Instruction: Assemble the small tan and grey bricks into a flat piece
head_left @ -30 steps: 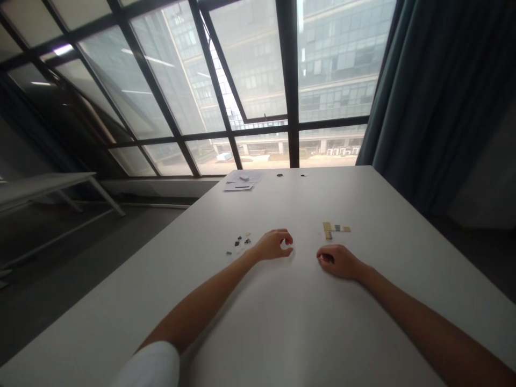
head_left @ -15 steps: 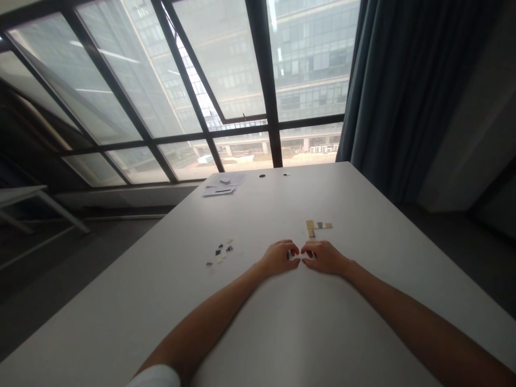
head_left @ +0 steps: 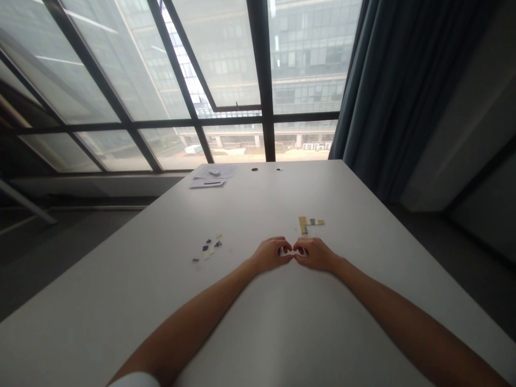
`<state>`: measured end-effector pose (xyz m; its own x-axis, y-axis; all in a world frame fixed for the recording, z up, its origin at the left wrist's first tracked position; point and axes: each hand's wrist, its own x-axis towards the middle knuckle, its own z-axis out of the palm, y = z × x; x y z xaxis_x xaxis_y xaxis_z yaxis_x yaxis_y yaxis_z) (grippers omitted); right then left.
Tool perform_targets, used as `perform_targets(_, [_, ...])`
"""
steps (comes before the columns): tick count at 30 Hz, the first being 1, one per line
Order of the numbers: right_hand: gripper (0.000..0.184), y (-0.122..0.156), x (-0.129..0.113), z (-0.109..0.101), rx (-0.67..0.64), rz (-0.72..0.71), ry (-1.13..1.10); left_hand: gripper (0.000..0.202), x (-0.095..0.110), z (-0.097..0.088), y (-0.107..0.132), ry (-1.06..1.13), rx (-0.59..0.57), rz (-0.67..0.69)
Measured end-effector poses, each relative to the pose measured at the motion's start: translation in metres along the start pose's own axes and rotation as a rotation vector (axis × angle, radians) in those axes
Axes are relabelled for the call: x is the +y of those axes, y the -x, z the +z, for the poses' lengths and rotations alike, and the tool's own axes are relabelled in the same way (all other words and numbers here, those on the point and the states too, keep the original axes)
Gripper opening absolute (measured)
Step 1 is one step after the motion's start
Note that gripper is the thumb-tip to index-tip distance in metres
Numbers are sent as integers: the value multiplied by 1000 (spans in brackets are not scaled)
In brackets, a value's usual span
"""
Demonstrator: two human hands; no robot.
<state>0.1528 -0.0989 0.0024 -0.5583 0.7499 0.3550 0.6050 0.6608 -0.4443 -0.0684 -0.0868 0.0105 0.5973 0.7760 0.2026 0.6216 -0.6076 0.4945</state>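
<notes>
My left hand (head_left: 269, 255) and my right hand (head_left: 317, 253) meet over the white table (head_left: 258, 328), thumbs and fingers curled into a pinch with the tips nearly touching. Whatever lies between the fingertips is too small to make out. Just beyond my right hand lies a flat group of small yellow, white and grey pieces (head_left: 303, 221), set side by side in an angled shape. To the left of my left hand, several loose dark and pale pieces (head_left: 206, 248) are scattered.
White papers (head_left: 207, 183) with a small pale object and a dark strip on them lie at the table's far left. A dark round spot (head_left: 254, 169) and another small item (head_left: 279, 169) are near the far edge. Windows and a blue curtain (head_left: 379, 107) stand behind.
The view has shifted, so table and hands appear slightly further left. My hands have drawn a little closer together, and their fingertips now almost touch. The pieces on the table look unmoved.
</notes>
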Motion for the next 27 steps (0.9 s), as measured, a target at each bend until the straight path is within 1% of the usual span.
perform_targets(4, [10, -1, -1, -1, -3, 13, 10, 26, 1, -1, 0, 18, -14, -14])
perform_targets(7, [7, -3, 2, -9, 37, 19, 52, 33, 1, -3, 1, 14, -28, -36])
perform_targets(10, [4, -4, 14, -22, 155, 62, 69, 36, 0, -3, 1, 1, -31, -42])
perform_targets(13, [6, -3, 33, -32, 314, 167, 56, 36, -1, -3, 1, 0, -37, -35])
perform_targets(15, [8, -2, 45, -35, 368, 218, 53, 35, -1, -2, 1, 0, -38, -34])
perform_targets(17, [10, -1, 54, -35, 366, 252, 58, 35, -1, -2, 1, 1, -37, -37])
perform_targets(19, [11, -1, 58, -33, 332, 277, 71, 35, -1, -2, 1, -1, -39, -39])
perform_targets(24, [12, -3, 56, -27, 215, 358, 137, 34, 0, -2, 0, -7, -43, -40])
perform_targets(27, [12, -4, 54, -26, 155, 379, 183, 33, 1, -2, 0, -9, -35, -36])
